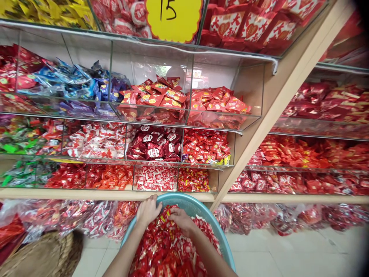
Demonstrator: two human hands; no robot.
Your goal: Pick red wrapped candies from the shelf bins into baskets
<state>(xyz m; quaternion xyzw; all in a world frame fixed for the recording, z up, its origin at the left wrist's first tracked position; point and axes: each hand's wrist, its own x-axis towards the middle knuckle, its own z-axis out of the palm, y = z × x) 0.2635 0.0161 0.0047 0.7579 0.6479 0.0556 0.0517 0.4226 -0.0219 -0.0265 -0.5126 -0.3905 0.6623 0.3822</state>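
Note:
A blue-green plastic basin [226, 246] filled with wrapped candies [161, 250] stands low against the shelf front. My left hand [147, 211] is on the back left of its rim, fingers over the edge and thumb toward the inside. Inside the basin, my right hand [182, 221] reaches in from the right, its fingers stretched out over the candies and touching them. Mostly red wrappers lie around it, with red-and-white ones on the right side. The fingertips of my right hand are partly hidden among the wrappers.
Clear-walled shelf bins hold dark red candies [155, 144], red orange-print packets [158, 94] and blue packets [69, 79]. A yellow price sign [174, 19] reads 15. Bagged candies [245, 217] line the floor under the shelf. A woven basket [43, 254] sits at lower left.

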